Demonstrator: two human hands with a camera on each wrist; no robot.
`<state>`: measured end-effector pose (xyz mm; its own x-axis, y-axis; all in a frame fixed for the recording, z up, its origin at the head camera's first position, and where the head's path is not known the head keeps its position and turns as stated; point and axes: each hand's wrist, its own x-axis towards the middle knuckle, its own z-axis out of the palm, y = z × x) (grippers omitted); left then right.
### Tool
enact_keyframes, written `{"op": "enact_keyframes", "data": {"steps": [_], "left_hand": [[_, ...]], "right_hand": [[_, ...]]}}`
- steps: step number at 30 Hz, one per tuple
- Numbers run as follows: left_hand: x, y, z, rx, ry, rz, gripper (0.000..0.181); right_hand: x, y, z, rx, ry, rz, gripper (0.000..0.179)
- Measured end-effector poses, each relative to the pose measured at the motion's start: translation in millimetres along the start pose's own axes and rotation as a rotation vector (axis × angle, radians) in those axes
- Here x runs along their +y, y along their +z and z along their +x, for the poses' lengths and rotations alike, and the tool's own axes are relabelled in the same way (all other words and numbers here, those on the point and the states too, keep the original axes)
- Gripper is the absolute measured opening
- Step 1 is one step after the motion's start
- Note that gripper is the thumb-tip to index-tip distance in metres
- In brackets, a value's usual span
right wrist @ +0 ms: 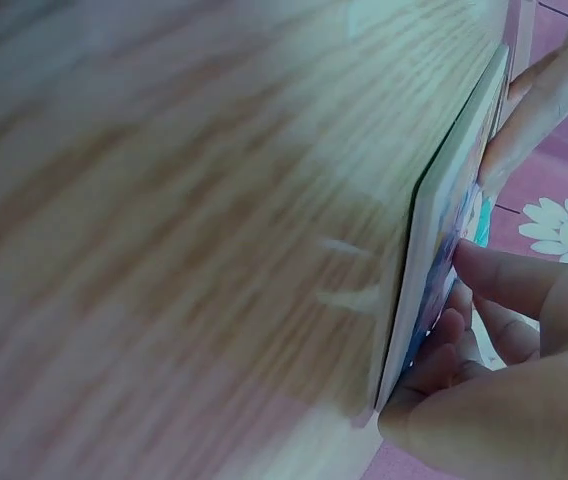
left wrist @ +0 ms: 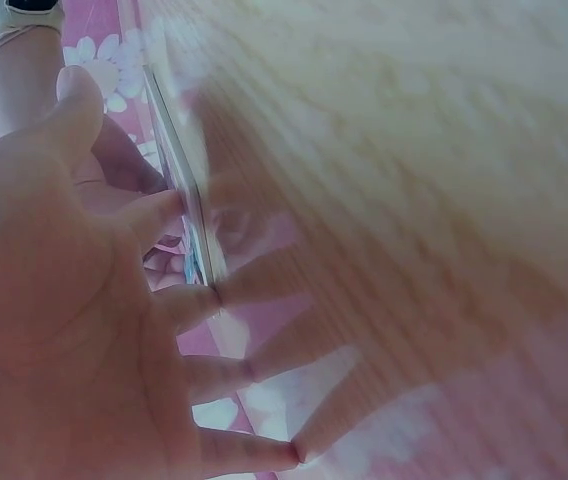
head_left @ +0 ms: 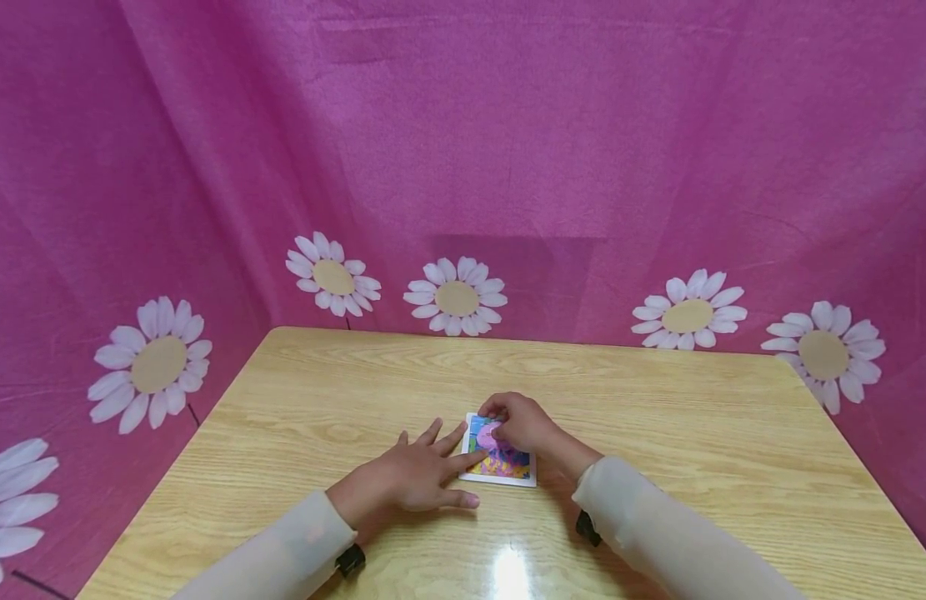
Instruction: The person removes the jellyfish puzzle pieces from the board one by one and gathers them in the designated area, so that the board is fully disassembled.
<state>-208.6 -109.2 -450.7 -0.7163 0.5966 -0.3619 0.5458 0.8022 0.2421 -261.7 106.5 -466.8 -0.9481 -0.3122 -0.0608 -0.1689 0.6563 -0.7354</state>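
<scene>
A small square picture puzzle (head_left: 500, 478) with a white border lies flat on the table, its print showing a pink figure over blue and yellow. My right hand (head_left: 524, 423) bends over its upper part, thumb and curled fingers at the picture. A teal edge of a puzzle piece (right wrist: 483, 222) stands up by the right thumb in the right wrist view; the fingers hide most of it. My left hand (head_left: 417, 473) lies palm down with spread fingers (left wrist: 249, 450) on the table at the puzzle's left side, the index finger reaching over the border onto the print.
The wooden table (head_left: 342, 375) has a glossy top that mirrors the hands. Pink cloth (head_left: 463, 150) with white daisies hangs along its back and left sides. Dark bands show below both pale sleeves (head_left: 282, 542).
</scene>
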Motion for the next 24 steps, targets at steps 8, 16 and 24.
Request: {"op": "enact_keyframes", "data": {"steps": [8, 16, 24], "left_hand": [[0.8, -1.1, -0.2, -0.006, -0.002, -0.010, 0.074], [1.0, -1.0, -0.9, -0.007, 0.001, -0.028, 0.074], [0.0, -0.1, -0.5, -0.005, 0.002, -0.025, 0.074]], "right_hand": [[0.2, 0.6, 2.0, 0.013, 0.025, 0.061, 0.023], [-2.7, 0.9, 3.8, 0.024, 0.073, 0.148, 0.015], [-4.3, 5.3, 3.2, 0.071, 0.081, 0.100, 0.009]]}}
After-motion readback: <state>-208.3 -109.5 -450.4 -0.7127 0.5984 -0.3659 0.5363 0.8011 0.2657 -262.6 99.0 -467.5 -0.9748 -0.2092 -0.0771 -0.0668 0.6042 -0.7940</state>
